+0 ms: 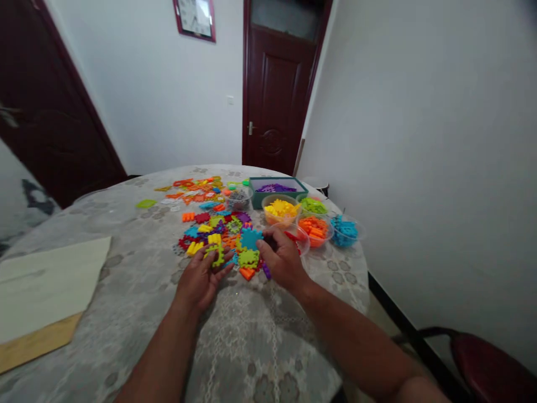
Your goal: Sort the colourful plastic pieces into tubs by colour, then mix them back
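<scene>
A heap of coloured plastic gear and block pieces (218, 226) lies spread on a round table with a lace-patterned cloth (247, 341). My left hand (200, 277) rests at the near edge of the heap, its fingers curled round a lime-green gear piece (217, 255). My right hand (282, 258) sits to the right of the heap, fingers closed in a pinch on a small dark piece I cannot make out, next to a blue gear (250, 238) and a green gear (249, 258).
Clear bowls hold sorted pieces: yellow (281, 209), green (312, 205), orange (314, 226), blue (344, 230), red (300, 238), dark (239, 197). A teal box (277, 184) holds purple pieces. A pale board (42, 285) lies at the left. A red chair (490, 358) stands at the right.
</scene>
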{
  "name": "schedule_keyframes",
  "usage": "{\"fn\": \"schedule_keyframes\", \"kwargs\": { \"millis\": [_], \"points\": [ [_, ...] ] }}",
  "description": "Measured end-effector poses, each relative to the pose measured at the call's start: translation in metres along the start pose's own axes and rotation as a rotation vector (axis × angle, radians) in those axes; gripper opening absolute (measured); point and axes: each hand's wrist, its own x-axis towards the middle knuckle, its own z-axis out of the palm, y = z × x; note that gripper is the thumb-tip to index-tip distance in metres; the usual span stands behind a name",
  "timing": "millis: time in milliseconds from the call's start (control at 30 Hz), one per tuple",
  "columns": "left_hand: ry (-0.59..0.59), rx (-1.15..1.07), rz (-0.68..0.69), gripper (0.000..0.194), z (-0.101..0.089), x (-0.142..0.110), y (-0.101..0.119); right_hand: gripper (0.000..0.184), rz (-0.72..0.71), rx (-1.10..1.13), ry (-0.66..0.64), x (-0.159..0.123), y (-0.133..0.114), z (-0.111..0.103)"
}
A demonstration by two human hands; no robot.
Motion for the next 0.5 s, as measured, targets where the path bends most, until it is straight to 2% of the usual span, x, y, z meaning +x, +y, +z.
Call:
{"fn": "schedule_keyframes", "kwargs": {
  "millis": [100,200,267,367,433,500],
  "points": [
    [0.012,0.047,0.006,0.020,-0.001,0.001,0.000,0.022,-0.024,-0.022,0.127,0.006,-0.005,-0.031],
    [0.032,0.056,0.009,0.021,0.000,0.000,-0.001,0.033,-0.069,-0.110,0.310,0.010,-0.004,-0.078],
    [0.035,0.039,0.008,0.025,0.001,0.000,-0.001,0.040,-0.091,-0.276,0.462,0.015,0.001,-0.120],
    [0.036,-0.017,-0.003,0.032,0.004,0.000,0.000,0.043,-0.048,-0.604,0.651,0.027,0.020,-0.190],
    [0.062,-0.042,-0.003,0.034,0.005,-0.001,0.001,0.046,0.035,-0.790,0.704,0.033,0.037,-0.235],
    [0.086,-0.046,0.002,0.032,0.006,-0.001,0.001,0.047,0.152,-0.954,0.689,0.035,0.055,-0.270]
  ]
}}
